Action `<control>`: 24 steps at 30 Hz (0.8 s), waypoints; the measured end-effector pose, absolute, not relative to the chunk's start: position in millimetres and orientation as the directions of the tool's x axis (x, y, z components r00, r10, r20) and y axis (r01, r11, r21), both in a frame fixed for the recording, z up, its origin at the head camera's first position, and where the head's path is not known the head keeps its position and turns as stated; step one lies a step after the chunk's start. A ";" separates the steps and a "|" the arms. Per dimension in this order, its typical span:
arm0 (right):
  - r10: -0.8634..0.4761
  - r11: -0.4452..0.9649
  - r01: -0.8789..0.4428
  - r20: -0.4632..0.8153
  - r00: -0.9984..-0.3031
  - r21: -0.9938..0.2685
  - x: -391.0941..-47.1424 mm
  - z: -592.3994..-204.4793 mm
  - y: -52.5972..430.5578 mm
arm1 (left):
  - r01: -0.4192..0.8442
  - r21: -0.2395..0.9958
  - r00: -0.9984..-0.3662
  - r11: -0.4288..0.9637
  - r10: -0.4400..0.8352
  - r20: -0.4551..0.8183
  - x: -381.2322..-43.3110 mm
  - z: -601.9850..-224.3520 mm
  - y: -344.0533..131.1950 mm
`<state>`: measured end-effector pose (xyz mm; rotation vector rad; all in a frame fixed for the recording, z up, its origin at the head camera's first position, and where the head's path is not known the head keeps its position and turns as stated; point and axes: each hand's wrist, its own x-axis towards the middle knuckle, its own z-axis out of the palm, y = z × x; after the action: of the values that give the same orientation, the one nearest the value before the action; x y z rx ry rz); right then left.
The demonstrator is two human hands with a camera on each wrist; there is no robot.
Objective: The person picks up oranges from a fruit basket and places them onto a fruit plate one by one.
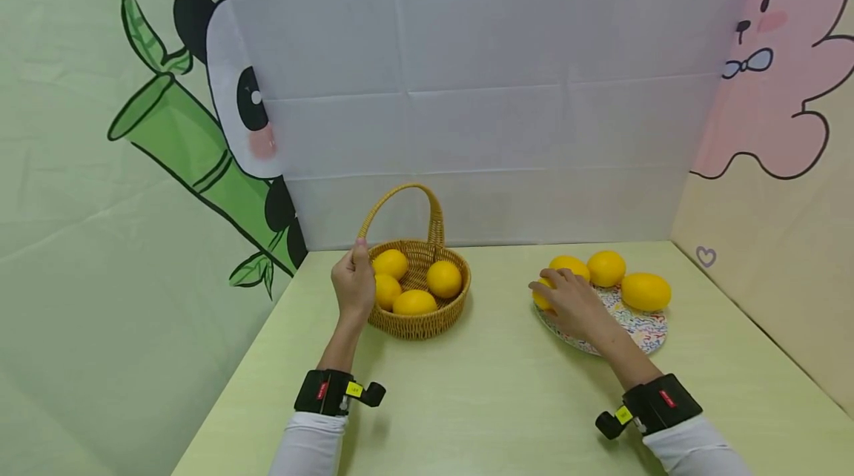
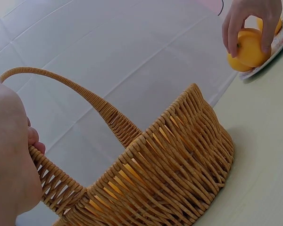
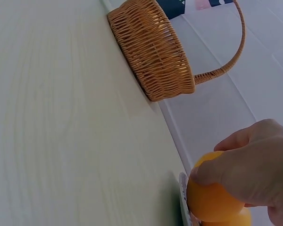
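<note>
My left hand (image 1: 353, 282) grips the left side of the arched handle of a wicker basket (image 1: 419, 326), which stands on the table. Inside lie several yellow-orange fruits that look like oranges (image 1: 444, 279). At the right, my right hand (image 1: 572, 302) holds an orange (image 3: 212, 197) at the left edge of a patterned plate (image 1: 650, 328). In the left wrist view, thumb and fingers come down around that orange (image 2: 253, 48) from above. Beside it on the plate are more oranges (image 1: 646, 292), one of them partly behind the hand.
The pale table (image 1: 467, 402) spans the space between basket and plate. Behind it hangs a white creased cloth (image 1: 480, 90). A panda-and-bamboo printed curtain (image 1: 100, 276) stands at the left, and a pink-figured one (image 1: 787, 239) at the right.
</note>
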<state>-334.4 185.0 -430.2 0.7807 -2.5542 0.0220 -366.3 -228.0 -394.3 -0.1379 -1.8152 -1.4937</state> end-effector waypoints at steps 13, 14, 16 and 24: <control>-0.526 0.827 -0.555 0.470 -0.708 0.090 -335.4 -431.7 184.7 | 0.540 0.799 -0.707 0.266 -0.372 0.602 -367.0 -393.9 -226.7; -0.520 0.832 -0.547 0.470 -0.713 0.091 -335.6 -432.0 184.6 | 0.538 0.799 -0.706 0.269 -0.375 0.601 -367.2 -393.8 -226.3; -0.507 0.843 -0.529 0.470 -0.722 0.097 -336.2 -432.9 184.5 | 0.532 0.802 -0.704 0.271 -0.383 0.597 -367.0 -393.2 -225.1; -0.486 0.863 -0.488 0.474 -0.734 0.130 -338.8 -436.5 184.0 | 0.543 0.796 -0.701 0.268 -0.377 0.605 -344.2 -373.9 -217.1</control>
<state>-338.8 184.0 -436.5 0.7102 -2.5298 0.0041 -344.2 -217.1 -373.9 -0.1511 -1.7820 -1.5356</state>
